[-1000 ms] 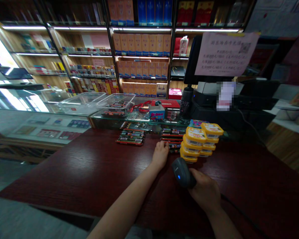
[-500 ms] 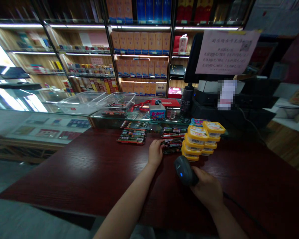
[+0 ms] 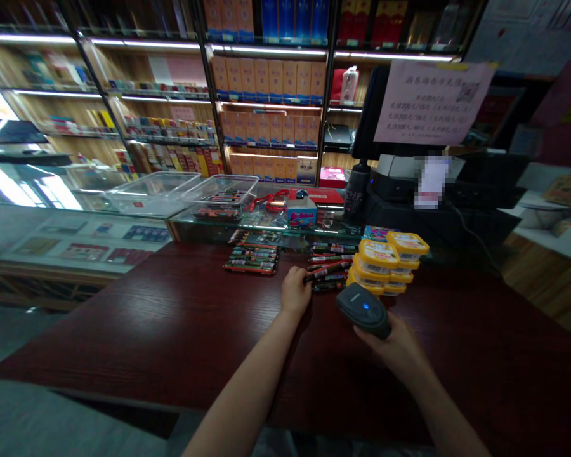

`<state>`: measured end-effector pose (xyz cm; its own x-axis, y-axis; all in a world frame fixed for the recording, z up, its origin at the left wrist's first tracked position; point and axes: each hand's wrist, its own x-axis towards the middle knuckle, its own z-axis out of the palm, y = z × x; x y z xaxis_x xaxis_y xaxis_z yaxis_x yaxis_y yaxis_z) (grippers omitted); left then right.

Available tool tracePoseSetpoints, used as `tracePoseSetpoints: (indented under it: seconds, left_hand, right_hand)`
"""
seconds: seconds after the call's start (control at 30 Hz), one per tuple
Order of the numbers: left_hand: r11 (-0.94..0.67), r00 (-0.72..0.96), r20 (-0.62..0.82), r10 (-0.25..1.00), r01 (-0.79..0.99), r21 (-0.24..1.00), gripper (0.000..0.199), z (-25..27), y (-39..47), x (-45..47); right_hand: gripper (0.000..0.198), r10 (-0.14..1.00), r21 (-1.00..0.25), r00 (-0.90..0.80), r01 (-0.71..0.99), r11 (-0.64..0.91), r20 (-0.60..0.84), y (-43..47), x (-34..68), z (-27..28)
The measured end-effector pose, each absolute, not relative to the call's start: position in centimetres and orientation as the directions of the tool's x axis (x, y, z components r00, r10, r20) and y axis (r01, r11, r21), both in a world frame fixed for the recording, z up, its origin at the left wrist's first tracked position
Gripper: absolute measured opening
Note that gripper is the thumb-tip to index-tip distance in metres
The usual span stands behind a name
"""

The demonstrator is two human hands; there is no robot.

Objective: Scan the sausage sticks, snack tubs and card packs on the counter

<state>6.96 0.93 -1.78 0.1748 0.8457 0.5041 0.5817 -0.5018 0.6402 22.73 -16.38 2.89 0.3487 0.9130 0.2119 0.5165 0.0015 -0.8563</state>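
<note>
My left hand [image 3: 295,293] is closed on one end of a slim dark pen-like stick [image 3: 327,271], tilted over a loose row of similar sticks [image 3: 330,247]. In my right hand [image 3: 402,346] is a dark grey barcode scanner [image 3: 361,310] with a lit blue light; its head points left, towards the sticks. Just behind the scanner, yellow-lidded tubs [image 3: 379,252] are stacked in two columns. Left of my left hand lies a neater batch of the pen-like sticks [image 3: 252,260]. What exactly these sticks are is too small to tell.
A glass counter [image 3: 190,223] borders the dark wooden table [image 3: 171,317]. On it stand clear plastic bins [image 3: 155,193], one with more sticks, and a small blue-pink box [image 3: 301,212]. A monitor [image 3: 368,114] bearing a paper sign rises at the back right. Stocked shelves line the wall.
The scanner has turned and shifted slightly right and up, its head now more level. The stick in my left hand shows more clearly, angled up to the right; that hand has barely moved.
</note>
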Motion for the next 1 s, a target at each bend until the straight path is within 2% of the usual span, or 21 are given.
tracePoseSetpoints:
  seconds: [0.2, 0.33, 0.4, 0.47, 0.57, 0.63, 0.8, 1.0]
  left_hand:
    - [-0.463, 0.162, 0.476, 0.864, 0.625, 0.628, 0.006, -1.9, 1.2, 7.1]
    - [-0.497, 0.202, 0.492, 0.847, 0.628, 0.599, 0.015, -1.7, 1.1, 7.0]
    - [-0.515, 0.242, 0.493, 0.836, 0.656, 0.551, 0.029, -1.6, 1.0, 7.0]
    - [-0.515, 0.272, 0.483, 0.832, 0.703, 0.49, 0.036, -1.6, 0.8, 7.1]
    - [-0.493, 0.29, 0.461, 0.839, 0.763, 0.419, 0.032, -1.4, 0.6, 7.3]
    - [-0.471, 0.28, 0.458, 0.844, 0.795, 0.382, 0.031, -1.1, 0.5, 7.1]
    - [-0.464, 0.301, 0.471, 0.829, 0.841, 0.279, 0.029, 0.7, 2.3, 3.6]
    - [-0.483, 0.318, 0.439, 0.84, 0.808, 0.338, 0.032, 1.9, 4.8, -6.6]
  right_hand:
    - [0.028, 0.919, -0.855, 0.366, 0.514, -0.07, 0.146, -16.3, 23.2, 2.5]
    - [0.027, 0.909, -0.811, 0.348, 0.584, -0.02, 0.228, -16.4, 23.3, 2.2]
    - [0.024, 0.901, -0.686, 0.321, 0.726, -0.035, 0.293, -16.5, 23.2, 1.8]
    - [0.023, 0.889, -0.484, 0.281, 0.871, -0.079, 0.361, -16.8, 23.2, 1.2]
    - [0.022, 0.867, -0.215, 0.168, 0.974, -0.072, 0.469, -17.2, 23.0, 0.2]
    - [0.023, 0.851, -0.126, 0.097, 0.991, -0.036, 0.516, -17.3, 23.1, -0.4]
    - [0.023, 0.838, -0.124, 0.084, 0.992, -0.02, 0.539, -17.3, 23.4, -0.9]
    - [0.023, 0.871, -0.166, 0.152, 0.983, -0.082, 0.468, -17.4, 23.3, -0.7]
